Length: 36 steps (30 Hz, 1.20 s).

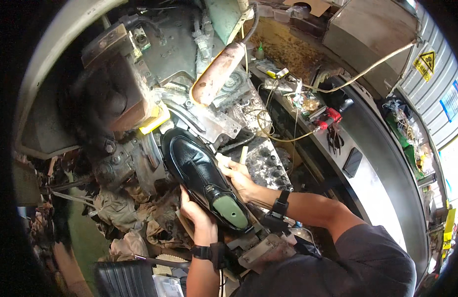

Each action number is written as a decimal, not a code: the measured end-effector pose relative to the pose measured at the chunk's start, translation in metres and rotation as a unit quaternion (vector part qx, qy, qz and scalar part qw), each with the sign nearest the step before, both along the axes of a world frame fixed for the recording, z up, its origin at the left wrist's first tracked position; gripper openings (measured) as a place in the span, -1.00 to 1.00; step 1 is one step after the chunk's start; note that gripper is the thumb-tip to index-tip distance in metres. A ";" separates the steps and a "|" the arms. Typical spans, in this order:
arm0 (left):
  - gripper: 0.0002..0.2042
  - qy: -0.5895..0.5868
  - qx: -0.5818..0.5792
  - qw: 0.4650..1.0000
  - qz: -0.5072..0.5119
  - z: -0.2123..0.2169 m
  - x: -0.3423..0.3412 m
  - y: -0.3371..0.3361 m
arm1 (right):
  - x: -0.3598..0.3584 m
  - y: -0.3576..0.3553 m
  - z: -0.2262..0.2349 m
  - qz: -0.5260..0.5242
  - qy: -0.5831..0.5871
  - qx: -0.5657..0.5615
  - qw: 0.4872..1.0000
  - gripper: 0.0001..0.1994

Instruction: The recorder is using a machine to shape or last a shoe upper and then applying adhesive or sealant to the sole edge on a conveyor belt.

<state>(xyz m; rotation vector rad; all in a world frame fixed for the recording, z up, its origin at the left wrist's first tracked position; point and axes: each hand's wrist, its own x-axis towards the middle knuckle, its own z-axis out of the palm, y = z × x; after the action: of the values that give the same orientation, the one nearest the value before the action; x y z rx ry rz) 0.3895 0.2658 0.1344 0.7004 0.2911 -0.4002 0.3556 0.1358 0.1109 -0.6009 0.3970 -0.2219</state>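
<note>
A glossy black loafer (pixel 192 163) lies tilted between my hands, toe pointing away toward the machine. The end of a green shoe last (pixel 231 212) with a small hole fills its heel opening. My left hand (pixel 197 212) wraps round the shoe's left side near the heel, its fingers partly hidden underneath. On the opposite side my right hand (pixel 239 181) grips the shoe's edge around the middle; some of its fingertips are out of sight. The toe is close to the metal head of a greasy machine (pixel 145 106) with a brightly lit yellow part (pixel 155 119).
A work lamp (pixel 218 74) hangs just beyond the toe. Crumpled cloths (pixel 122 213) lie at the left, near a black padded seat (pixel 125 279). Along the right runs a bench (pixel 360 190) bearing a red power tool (pixel 329 119) and a dark phone (pixel 353 162). A cable (pixel 273 138) loops nearby.
</note>
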 end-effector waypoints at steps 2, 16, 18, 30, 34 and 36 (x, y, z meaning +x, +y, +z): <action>-0.56 -0.015 0.042 0.999 0.023 -0.013 0.003 0.003 | 0.005 0.003 -0.001 0.002 -0.035 -0.001 0.999 -0.70; -0.55 0.009 0.089 0.995 0.034 -0.015 0.012 0.010 | -0.002 0.001 0.008 0.030 0.026 -0.039 0.998 -0.65; -0.52 -0.011 0.131 0.991 0.018 0.000 0.008 0.007 | -0.008 -0.015 -0.007 0.046 0.047 -0.081 0.995 -0.61; -0.85 0.083 0.524 0.840 -0.115 -0.281 -0.112 0.289 | -0.111 -0.173 -0.167 0.027 0.332 -0.346 0.877 -0.29; -0.73 0.113 0.436 0.891 -0.056 -0.289 -0.135 0.243 | -0.105 -0.141 -0.172 -0.001 0.315 -0.340 0.886 -0.15; -0.73 0.120 0.433 0.891 -0.060 -0.279 -0.134 0.238 | -0.107 -0.138 -0.167 -0.008 0.280 -0.284 0.917 -0.01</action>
<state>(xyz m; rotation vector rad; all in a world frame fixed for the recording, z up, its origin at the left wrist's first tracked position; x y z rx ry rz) 0.2555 0.5034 -0.1447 1.5573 0.6831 -0.4741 0.2490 -0.0022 -0.0563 -1.2453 0.9086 -0.1765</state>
